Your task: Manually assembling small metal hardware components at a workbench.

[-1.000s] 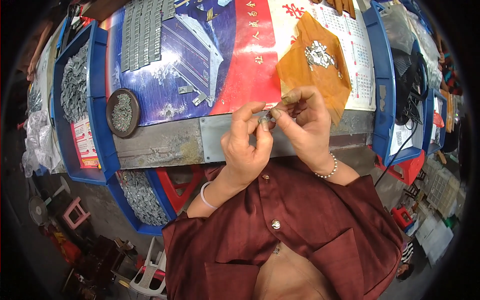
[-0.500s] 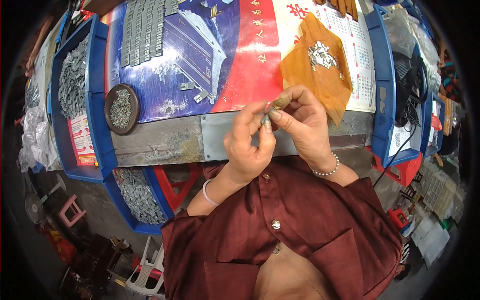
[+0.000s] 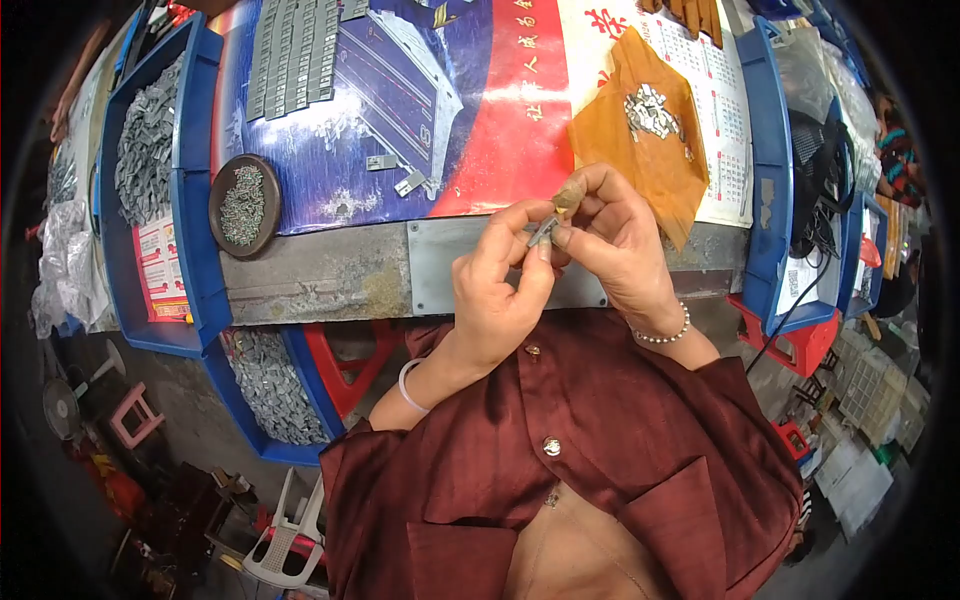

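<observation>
Over the table's near edge, my left hand [image 3: 500, 295] pinches a small grey metal part [image 3: 541, 232] between thumb and forefinger. Against its upper end works my right hand [image 3: 628, 255], with fingers drawn together and a tan cover [image 3: 568, 196] on one fingertip. Whatever lies between the right fingers is too small to make out. Beyond my hands, an orange-brown sheet [image 3: 640, 165] carries a heap of small silvery pieces [image 3: 652, 110]. Two loose grey parts, one [image 3: 381, 162] beside the other [image 3: 409, 182], lie on the poster, and a round brown dish [image 3: 270, 225] holds many tiny bits.
Rows of grey parts [image 3: 297, 60] cover the poster's far left. A blue bin [image 3: 200, 180] of grey parts stands at the left, another blue bin [image 3: 310, 385] below the table edge. On the right, a blue bin [image 3: 766, 170] contains black cable and plastic bags.
My hands remain together over the table edge. The right fingers have shifted slightly on the part, and the grey part now shows more plainly between the left fingertips. The view has moved a little.
</observation>
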Available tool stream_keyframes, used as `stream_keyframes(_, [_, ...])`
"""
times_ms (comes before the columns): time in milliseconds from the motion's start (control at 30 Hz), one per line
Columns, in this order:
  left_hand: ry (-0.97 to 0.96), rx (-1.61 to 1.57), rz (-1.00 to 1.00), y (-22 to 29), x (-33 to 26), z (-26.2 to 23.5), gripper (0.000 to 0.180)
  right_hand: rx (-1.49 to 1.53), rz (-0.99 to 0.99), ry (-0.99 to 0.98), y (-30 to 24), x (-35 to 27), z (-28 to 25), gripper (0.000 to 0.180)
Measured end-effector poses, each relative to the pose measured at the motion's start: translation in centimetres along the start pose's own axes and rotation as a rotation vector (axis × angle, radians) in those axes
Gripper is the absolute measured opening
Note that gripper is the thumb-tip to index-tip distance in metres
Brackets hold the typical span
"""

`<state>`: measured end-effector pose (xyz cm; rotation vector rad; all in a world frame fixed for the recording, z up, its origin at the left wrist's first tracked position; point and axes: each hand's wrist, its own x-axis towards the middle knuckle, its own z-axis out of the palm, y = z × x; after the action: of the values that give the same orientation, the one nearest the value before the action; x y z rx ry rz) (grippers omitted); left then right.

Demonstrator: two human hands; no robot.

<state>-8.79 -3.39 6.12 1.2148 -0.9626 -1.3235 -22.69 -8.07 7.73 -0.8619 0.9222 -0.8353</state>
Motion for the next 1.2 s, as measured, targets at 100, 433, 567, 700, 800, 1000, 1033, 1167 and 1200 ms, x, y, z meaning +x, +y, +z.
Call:
stream_keyframes(100, [-0.005,0.236,0.167,0.2,0.0,-0.1,0.029,0.005,0.003,-0.003,0.4,-0.1,0.1,0.025])
stream_keyframes(433, [-0.129,-0.245,-0.285,1.3,0.0,-1.9,0.038,-0.369,-0.208,0.018,-0.2,0.3,-0.6,0.024])
stream_keyframes(567, [-0.180,-0.257,-0.293,1.5,0.0,-2.7,0.042,-0.582,-0.319,-0.080,-1.2,0.5,-0.9,0.022])
stream_keyframes(700, [-0.194,-0.264,-0.307,2.0,-0.1,-3.5,0.043,-0.886,-0.510,-0.315,-2.9,0.8,0.3,0.024])
stream_keyframes(800, [-0.203,-0.329,-0.313,1.8,-0.4,-4.3,0.045,-0.953,-0.510,-0.432,-3.6,1.0,1.5,0.023])
stream_keyframes(1000, [-0.073,-0.336,-0.124,2.0,-1.1,-6.1,0.045,-1.101,-0.621,-0.420,-5.1,3.6,3.5,0.020])
stream_keyframes(1033, [-0.044,-0.245,-0.049,1.7,-1.1,-6.8,0.045,-1.030,-0.581,-0.355,-5.3,4.6,4.1,0.018])
stream_keyframes(1167, [0.186,-0.024,0.175,-0.3,-1.7,-8.0,0.044,-1.060,-0.608,-0.189,-4.5,12.1,5.7,0.018])
stream_keyframes(1200, [0.187,-0.024,0.188,-0.9,-1.9,-8.2,0.044,-1.094,-0.633,-0.157,-3.9,14.2,6.0,0.018])
